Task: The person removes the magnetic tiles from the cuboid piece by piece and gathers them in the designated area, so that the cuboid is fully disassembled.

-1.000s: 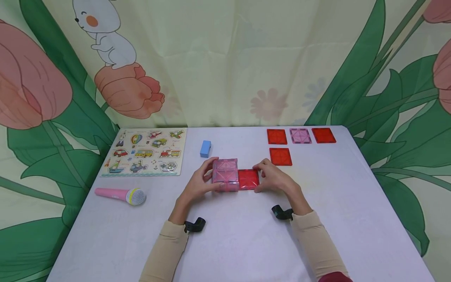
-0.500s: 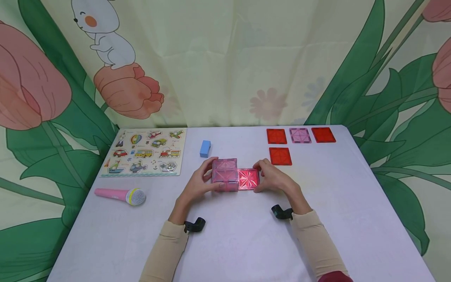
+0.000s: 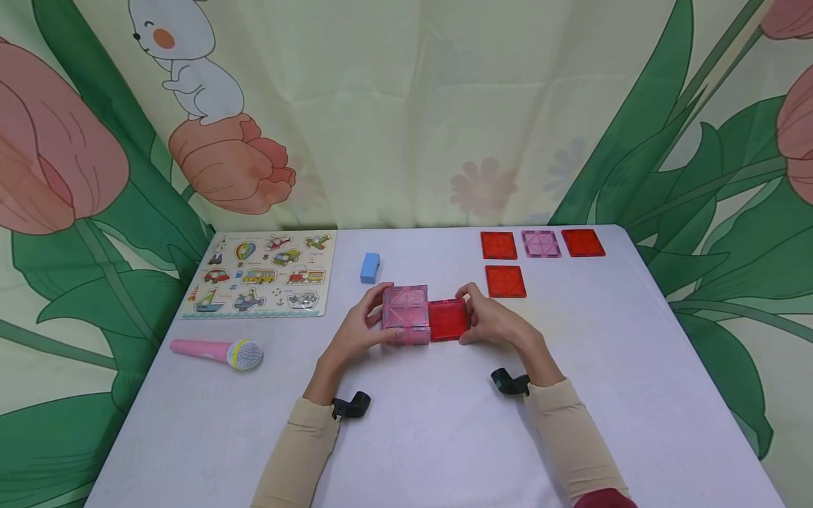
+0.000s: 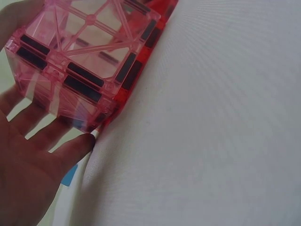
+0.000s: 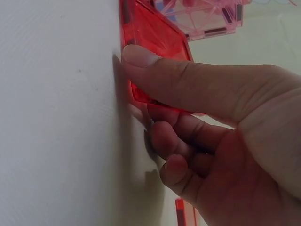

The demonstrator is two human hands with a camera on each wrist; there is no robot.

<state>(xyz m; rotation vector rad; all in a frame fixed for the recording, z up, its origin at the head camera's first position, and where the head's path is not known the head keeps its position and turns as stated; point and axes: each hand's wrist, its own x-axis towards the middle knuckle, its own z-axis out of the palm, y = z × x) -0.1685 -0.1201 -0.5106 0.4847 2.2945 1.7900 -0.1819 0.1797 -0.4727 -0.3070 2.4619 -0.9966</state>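
Observation:
A see-through pink magnetic-tile cube [image 3: 405,310] stands mid-table, held by my left hand [image 3: 356,330] with its thumb at the near side and fingers at the far left. In the left wrist view, black magnet strips line the edges of the cube [image 4: 96,52], and red shows along its base. My right hand [image 3: 498,317] pinches a red magnetic tile [image 3: 447,319] between thumb and fingers, its left edge right at the cube. The right wrist view shows the thumb over the near edge of that red tile [image 5: 162,35].
Behind the right hand lie several loose tiles: a near red tile [image 3: 505,281], a back red tile [image 3: 498,245], a pink tile [image 3: 541,244] and a far-right red tile [image 3: 583,243]. A blue block [image 3: 370,268], a vehicle puzzle board [image 3: 260,274] and a pink toy microphone [image 3: 216,353] sit leftward.
The red tile in my right hand has shifted slightly up and back, its glare coming and going. The right hand moved slightly with it; the left hand and cube stayed put.

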